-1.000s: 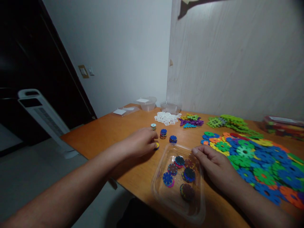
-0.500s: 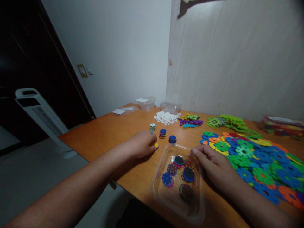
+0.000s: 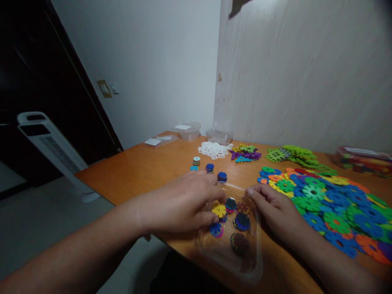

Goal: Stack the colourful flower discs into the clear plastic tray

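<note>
My left hand (image 3: 183, 203) reaches over the near left edge of a clear plastic tray (image 3: 228, 261) and pinches a small stack of discs with a yellow one on top (image 3: 219, 210). Several other small stacks of coloured discs (image 3: 241, 222) lie inside the tray. My right hand (image 3: 274, 208) rests on the tray's right rim, fingers curled on its edge. Three more small disc stacks (image 3: 209, 167) stand on the wooden table (image 3: 147, 171) just beyond the tray.
A wide spread of large flat coloured flower discs (image 3: 327, 200) covers the table to the right. White, purple and green pieces (image 3: 245, 153) lie further back, with clear containers (image 3: 190, 131) by the wall and a box (image 3: 364, 160) at far right. A white tower fan (image 3: 45, 141) stands left.
My left hand has lifted the yellow-topped stack from the table beside the tray and brought it right, over the tray. My right hand has stayed on the rim.
</note>
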### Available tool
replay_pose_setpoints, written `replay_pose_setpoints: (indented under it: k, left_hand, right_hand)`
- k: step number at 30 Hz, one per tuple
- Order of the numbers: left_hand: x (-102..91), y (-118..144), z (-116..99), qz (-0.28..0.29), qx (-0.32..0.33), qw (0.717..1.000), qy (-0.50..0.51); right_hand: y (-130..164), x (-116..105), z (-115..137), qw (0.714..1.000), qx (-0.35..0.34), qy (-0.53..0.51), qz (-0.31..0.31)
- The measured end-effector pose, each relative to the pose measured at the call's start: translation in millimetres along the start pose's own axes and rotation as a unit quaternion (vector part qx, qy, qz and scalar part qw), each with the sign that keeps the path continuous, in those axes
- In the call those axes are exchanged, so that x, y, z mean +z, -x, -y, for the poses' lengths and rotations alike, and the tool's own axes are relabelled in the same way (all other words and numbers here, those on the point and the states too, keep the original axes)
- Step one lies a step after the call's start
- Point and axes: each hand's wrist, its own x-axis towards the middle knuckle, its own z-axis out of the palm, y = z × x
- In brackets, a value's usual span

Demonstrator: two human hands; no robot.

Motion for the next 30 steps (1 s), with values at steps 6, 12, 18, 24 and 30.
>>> replay_pose_setpoints:
  k: [6,12,18,24,30]
  left_hand:
    - [12.7,-5.2,-8.7,0.030,0.018,0.996,-0.084]
    - [19.6,-9.5,-6.9,0.034,0.024,0.987,-0.154]
    - [14.8,-6.4,-9.0,0.017,0.035,0.989,-0.141]
    - [5.4,-3.7,15.6,-0.066,-0.024,0.995,-0.069]
    - [24.2,-13.4,60.5,-0.098,-0.129,0.986,-0.034]
  right_hand:
    - [-0.5,0.2,-1.5,1.000,-0.012,-0.004,0.004]
    - [-1.7,0.7,-3.0,1.000,-0.011,-0.013,0.013]
    - [-1.4,-0.1,-3.3,1.000,-0.006,-0.010,0.014]
    - [-1.9,0.6,-5.5,1.000,0.000,-0.010,0.012]
    - [-1.9,0.2,-5.5,1.000,-0.001,0.006,0.009]
